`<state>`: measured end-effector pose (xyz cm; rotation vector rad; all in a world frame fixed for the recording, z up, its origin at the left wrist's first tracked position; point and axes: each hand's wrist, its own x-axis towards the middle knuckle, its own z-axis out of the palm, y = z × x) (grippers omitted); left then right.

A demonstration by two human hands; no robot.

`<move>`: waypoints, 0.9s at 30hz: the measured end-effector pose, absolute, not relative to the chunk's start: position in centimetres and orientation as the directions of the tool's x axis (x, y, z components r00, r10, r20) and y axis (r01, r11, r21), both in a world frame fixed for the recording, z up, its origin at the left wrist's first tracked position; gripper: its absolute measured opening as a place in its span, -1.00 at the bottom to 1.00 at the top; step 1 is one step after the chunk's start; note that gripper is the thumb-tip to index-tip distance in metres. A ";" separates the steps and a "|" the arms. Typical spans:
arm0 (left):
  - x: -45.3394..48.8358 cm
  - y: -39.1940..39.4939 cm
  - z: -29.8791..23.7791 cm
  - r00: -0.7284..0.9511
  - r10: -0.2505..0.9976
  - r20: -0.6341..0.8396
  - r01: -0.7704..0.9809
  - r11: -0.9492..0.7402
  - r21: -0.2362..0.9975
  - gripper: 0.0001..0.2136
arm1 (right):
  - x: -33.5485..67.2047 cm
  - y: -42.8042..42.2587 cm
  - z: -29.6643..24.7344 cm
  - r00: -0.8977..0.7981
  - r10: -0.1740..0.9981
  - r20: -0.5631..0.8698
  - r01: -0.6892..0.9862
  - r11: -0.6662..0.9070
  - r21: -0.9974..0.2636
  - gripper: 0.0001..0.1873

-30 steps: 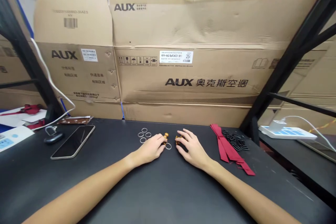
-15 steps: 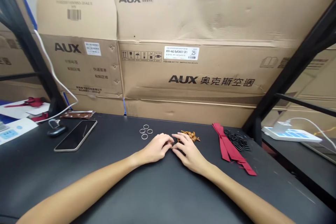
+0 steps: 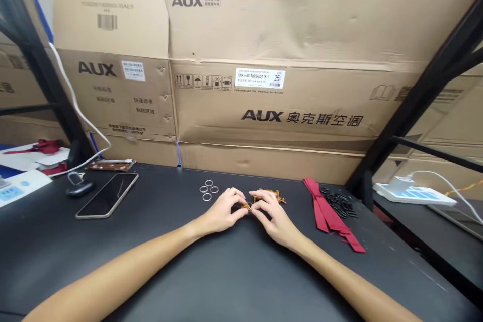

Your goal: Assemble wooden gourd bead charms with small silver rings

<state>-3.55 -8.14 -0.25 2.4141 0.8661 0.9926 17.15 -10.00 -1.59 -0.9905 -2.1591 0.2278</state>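
Observation:
Above the middle of the dark tabletop my two hands meet, fingertips almost touching. My left hand (image 3: 225,210) pinches a small golden-brown piece (image 3: 246,206), mostly covered by the fingers. Closed at thumb and fingertips, my right hand (image 3: 274,215) grips what looks like a thin metal ring (image 3: 250,205) against that piece. Just behind the right hand lies a pile of golden-brown pieces (image 3: 279,197), partly hidden by it. Several silver rings (image 3: 207,197) lie flat to the left of my hands.
Red fabric strips (image 3: 330,216) and a heap of black buckle-like loops (image 3: 341,204) lie at right. A phone (image 3: 108,196), a dark rounded gadget (image 3: 79,187) and a brown packet (image 3: 110,165) are at left. Cardboard (image 3: 264,105) walls the back; a power strip (image 3: 415,194) is far right.
My fingers have shifted slightly around the small piece, and more of its golden-brown colour and the ring edge now show. The view has moved a little; the other things stay put.

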 end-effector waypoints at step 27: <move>-3.4 -8.0 0.0 0.516 0.694 0.502 0.440 -0.718 0.540 -0.79 | 17.3 -10.0 -1.3 -0.426 0.746 0.512 0.497 0.666 -0.556 -0.76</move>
